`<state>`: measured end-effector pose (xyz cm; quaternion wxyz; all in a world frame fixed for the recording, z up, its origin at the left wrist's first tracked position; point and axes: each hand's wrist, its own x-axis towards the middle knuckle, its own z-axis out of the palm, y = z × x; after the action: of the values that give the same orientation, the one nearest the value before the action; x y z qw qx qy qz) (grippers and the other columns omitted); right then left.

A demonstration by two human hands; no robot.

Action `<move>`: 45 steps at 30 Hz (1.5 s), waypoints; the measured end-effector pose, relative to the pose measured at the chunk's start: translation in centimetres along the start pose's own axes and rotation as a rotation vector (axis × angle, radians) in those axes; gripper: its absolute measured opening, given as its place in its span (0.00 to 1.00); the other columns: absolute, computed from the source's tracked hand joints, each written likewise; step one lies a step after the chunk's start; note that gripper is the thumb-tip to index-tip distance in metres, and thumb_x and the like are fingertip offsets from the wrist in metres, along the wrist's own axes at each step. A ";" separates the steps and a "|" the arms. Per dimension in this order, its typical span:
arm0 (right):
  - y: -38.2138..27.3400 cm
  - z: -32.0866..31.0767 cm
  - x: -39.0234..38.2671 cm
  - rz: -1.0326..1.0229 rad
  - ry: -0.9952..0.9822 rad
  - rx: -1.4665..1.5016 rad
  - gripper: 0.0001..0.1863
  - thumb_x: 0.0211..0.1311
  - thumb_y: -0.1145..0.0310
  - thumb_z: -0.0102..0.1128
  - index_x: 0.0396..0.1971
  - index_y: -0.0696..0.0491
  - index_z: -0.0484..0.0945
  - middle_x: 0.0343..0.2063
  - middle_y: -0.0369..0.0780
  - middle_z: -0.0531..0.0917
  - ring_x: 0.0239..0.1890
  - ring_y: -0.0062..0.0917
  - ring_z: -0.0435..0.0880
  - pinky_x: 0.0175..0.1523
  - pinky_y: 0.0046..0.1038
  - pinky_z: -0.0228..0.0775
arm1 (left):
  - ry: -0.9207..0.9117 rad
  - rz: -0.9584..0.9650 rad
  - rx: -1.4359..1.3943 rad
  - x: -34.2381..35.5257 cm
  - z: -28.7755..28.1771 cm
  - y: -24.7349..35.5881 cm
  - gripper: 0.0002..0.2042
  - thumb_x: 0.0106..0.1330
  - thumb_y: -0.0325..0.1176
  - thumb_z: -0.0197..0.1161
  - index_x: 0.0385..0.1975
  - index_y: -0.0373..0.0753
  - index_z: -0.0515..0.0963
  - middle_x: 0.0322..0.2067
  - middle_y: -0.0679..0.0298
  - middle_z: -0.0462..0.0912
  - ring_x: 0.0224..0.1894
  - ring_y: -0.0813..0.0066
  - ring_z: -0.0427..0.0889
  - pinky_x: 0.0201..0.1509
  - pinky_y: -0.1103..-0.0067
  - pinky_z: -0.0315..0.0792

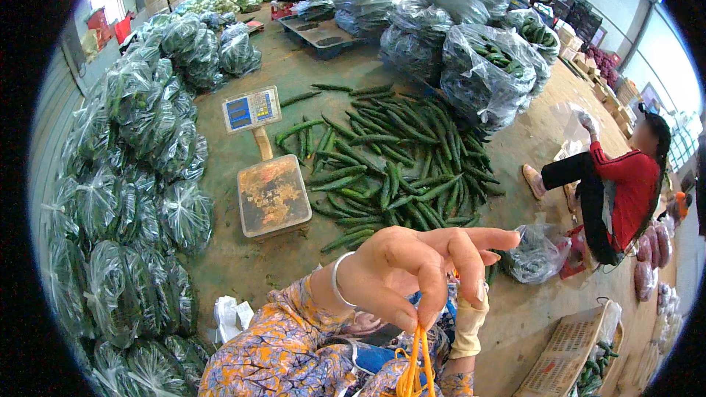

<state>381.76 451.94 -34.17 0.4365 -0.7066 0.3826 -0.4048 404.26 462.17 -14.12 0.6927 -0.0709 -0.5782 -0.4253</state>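
My left hand (401,268), with a silver bangle at the wrist, is raised in front of me. Its thumb and forefinger pinch orange cords (417,364) that hang in loops; the other fingers stretch out to the right. Behind it, my right hand (469,323) shows only in part, in a pale yellow glove or cuff. Its fingers are mostly hidden. Beyond both hands a large pile of dark green cucumbers (412,154) lies on the floor. Left of the pile stands a weighing scale (273,195) with a dirt-stained platform and a display on a post.
Clear plastic bags of cucumbers (125,279) are stacked along the left. More large bags (489,66) stand behind the pile. A person in red (625,184) sits at the right near a clear bag (537,254). A tan crate (566,353) is at lower right.
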 end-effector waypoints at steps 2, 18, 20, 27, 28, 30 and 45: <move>0.3 0.1 0.1 -0.026 -0.005 -0.024 0.19 0.59 0.74 0.63 0.51 0.58 0.74 0.45 0.40 0.81 0.48 0.26 0.78 0.54 0.27 0.68 | -0.006 -0.028 -0.024 -0.2 0.3 0.1 0.09 0.56 0.35 0.69 0.20 0.40 0.79 0.45 0.58 0.73 0.69 0.49 0.49 0.71 0.56 0.41; 3.1 -0.2 0.1 0.071 -0.007 0.088 0.18 0.59 0.73 0.63 0.50 0.58 0.75 0.45 0.40 0.81 0.47 0.25 0.79 0.53 0.27 0.69 | 0.098 -0.149 0.093 -0.4 1.8 -1.9 0.17 0.63 0.40 0.61 0.46 0.34 0.78 0.57 0.54 0.69 0.66 0.45 0.56 0.68 0.56 0.48; 2.5 -0.4 -0.1 -0.004 0.000 0.049 0.18 0.59 0.73 0.63 0.49 0.58 0.75 0.45 0.40 0.81 0.46 0.23 0.79 0.52 0.25 0.69 | 0.325 -0.298 0.378 -2.5 -1.4 -3.1 0.22 0.64 0.42 0.60 0.52 0.32 0.73 0.59 0.53 0.66 0.65 0.55 0.61 0.67 0.64 0.53; 2.5 -1.2 -0.3 -0.024 0.069 0.062 0.16 0.58 0.74 0.63 0.47 0.58 0.76 0.41 0.39 0.82 0.43 0.22 0.80 0.50 0.23 0.69 | 0.530 -0.893 1.515 -21.8 -10.6 -8.2 0.31 0.62 0.45 0.60 0.61 0.32 0.62 0.60 0.47 0.63 0.62 0.53 0.64 0.65 0.66 0.58; 3.0 -1.5 -0.3 -0.009 0.083 0.057 0.16 0.58 0.75 0.63 0.47 0.58 0.76 0.40 0.39 0.83 0.43 0.22 0.80 0.49 0.23 0.69 | 0.512 -1.001 1.488 -23.5 -9.9 -8.4 0.33 0.63 0.47 0.59 0.61 0.31 0.60 0.61 0.46 0.62 0.62 0.52 0.63 0.66 0.66 0.57; 3.3 -1.5 -0.4 0.016 0.081 0.060 0.16 0.57 0.75 0.63 0.47 0.58 0.76 0.39 0.39 0.83 0.42 0.22 0.80 0.49 0.23 0.70 | 0.575 -1.176 1.378 -27.9 -8.8 -8.0 0.34 0.63 0.49 0.57 0.62 0.30 0.59 0.61 0.44 0.62 0.63 0.51 0.62 0.67 0.65 0.55; 3.5 -0.9 -0.3 0.018 0.048 0.098 0.16 0.58 0.76 0.62 0.47 0.59 0.76 0.43 0.40 0.82 0.45 0.23 0.79 0.51 0.24 0.69 | 0.652 -1.574 1.377 -38.4 -3.8 -0.7 0.28 0.64 0.44 0.55 0.60 0.34 0.64 0.57 0.48 0.68 0.58 0.48 0.67 0.63 0.66 0.62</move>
<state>380.16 450.82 -37.21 0.4650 -0.6710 0.3789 -0.4359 407.78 478.94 -48.68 0.2383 0.8365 -0.3644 -0.3328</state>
